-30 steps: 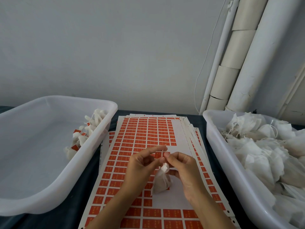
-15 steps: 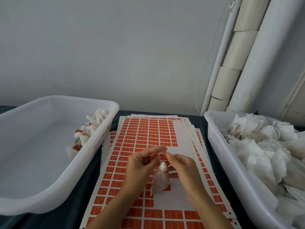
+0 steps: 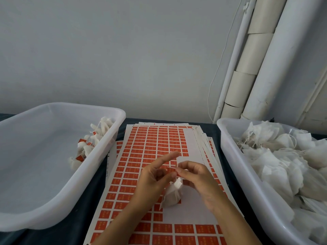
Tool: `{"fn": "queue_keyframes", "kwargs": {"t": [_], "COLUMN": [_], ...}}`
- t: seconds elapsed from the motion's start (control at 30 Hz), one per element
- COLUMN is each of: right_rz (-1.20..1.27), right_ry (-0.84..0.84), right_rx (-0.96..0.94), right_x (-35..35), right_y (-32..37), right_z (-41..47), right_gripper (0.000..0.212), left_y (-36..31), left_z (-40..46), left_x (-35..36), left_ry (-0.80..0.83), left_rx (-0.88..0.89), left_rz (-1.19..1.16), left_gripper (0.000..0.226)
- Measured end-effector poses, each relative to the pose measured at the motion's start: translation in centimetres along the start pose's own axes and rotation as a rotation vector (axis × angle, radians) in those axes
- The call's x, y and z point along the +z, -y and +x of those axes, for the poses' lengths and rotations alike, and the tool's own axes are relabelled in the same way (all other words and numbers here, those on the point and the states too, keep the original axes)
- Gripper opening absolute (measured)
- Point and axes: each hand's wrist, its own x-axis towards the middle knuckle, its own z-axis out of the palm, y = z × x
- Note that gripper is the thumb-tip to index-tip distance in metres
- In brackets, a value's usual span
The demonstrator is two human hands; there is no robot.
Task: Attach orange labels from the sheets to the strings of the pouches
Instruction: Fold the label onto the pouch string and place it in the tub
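Above the middle of the stacked white sheets of orange rectangular labels (image 3: 152, 149), seen from the head camera, the left hand (image 3: 155, 175) and right hand (image 3: 196, 175) meet fingertip to fingertip, both pinching one small orange label (image 3: 171, 170) between them; the left forefinger sticks out straight. One small white fabric pouch (image 3: 171, 195) hangs just below that pinch, its long axis near upright, gathered neck up. The sheets' long axis runs away from the viewer. Two translucent white plastic tubs flank them: the left tub (image 3: 58, 200) holds a few labelled pouches (image 3: 88, 147), the right tub (image 3: 235, 167) a heap of unlabelled white pouches (image 3: 283, 160)
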Motion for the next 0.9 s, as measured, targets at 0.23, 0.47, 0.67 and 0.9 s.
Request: {"fn": "queue_keyframes", "kwargs": {"t": [0.23,0.47,0.67,0.9], "right_rz": [-0.074,-0.125,-0.127,-0.151], "right_ry": [-0.005,0.116,0.144,0.121], "right_rx": [-0.207,-0.336,-0.368,-0.350], "right_x": [-0.9,-1.4,-1.5,-1.7], "right_y": [0.8,1.6,1.7,1.7], "right_z": [-0.3,-0.5,-0.6,-0.8], "right_gripper": [0.005,0.010,0.006,0.017], "left_y": [-0.6,-0.8,-1.0,-1.4], "left_z": [-0.1,0.0,-0.1,-0.1], "left_x": [-0.3,-0.1,-0.5,-0.4], "left_ry": [0.019,0.260,0.287,0.158], "left_rx": [-0.226,-0.428,-0.437,-0.404], "left_rz": [-0.110,-0.180,-0.367,-0.314], "left_gripper": [0.040,0.047,0.028,0.016]}}
